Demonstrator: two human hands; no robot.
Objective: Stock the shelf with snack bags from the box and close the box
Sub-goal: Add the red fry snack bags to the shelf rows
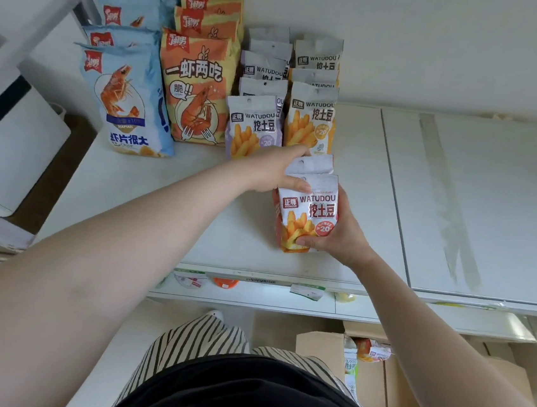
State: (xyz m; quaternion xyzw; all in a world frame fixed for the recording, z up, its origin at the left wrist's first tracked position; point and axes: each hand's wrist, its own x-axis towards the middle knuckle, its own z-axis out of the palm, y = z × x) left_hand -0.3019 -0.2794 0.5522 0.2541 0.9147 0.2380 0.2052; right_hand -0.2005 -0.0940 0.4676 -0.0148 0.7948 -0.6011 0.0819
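Both hands hold a small stack of orange WATUDOU fry snack bags (307,212) standing on the white shelf (149,190). My left hand (272,170) pinches the top of the stack. My right hand (336,237) grips its bottom and right side. Just behind stand rows of the same small bags, one purple (253,125) and one orange (311,118). The open cardboard box (372,373) sits on the floor at lower right with a few bags (372,350) showing inside.
Blue shrimp chip bags (129,99) and orange shrimp bags (195,86) fill the shelf's back left. The shelf's right half (491,210) is bare with tape marks. A lower shelf edge with price tags (251,287) runs below. A white container (7,149) sits at left.
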